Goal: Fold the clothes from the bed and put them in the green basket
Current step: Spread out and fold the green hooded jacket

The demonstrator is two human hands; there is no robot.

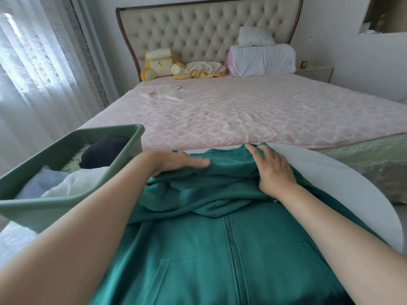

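- While the pink-quilted bed [220,111] fills the far half of the scene, the work sits at its near end, on a white rounded tabletop [341,183].
- The teal zip hoodie [198,249] lies front-up on that tabletop, zipper running near to far, with its upper part bunched and folded over under both hands.
- The green basket [33,212] stands just left of the hoodie and holds folded pieces, a navy one [103,150] and a white one [81,181] among them.
- The left hand [176,160] lies flat on the far left of the fold, fingers [198,161] straight and pressed together.
- The right hand [275,170] rests on the far right of the fold, fingers [263,150] spread over the cloth; the thumb is hidden, so whether it pinches an edge I cannot tell.
- The step looks like flattening the turned-in top. Doing it well likely means sweeping both palms outward to push out the bunched ridges, squaring the edges with the zipper line, then folding again to a size that fits the space left in the basket.
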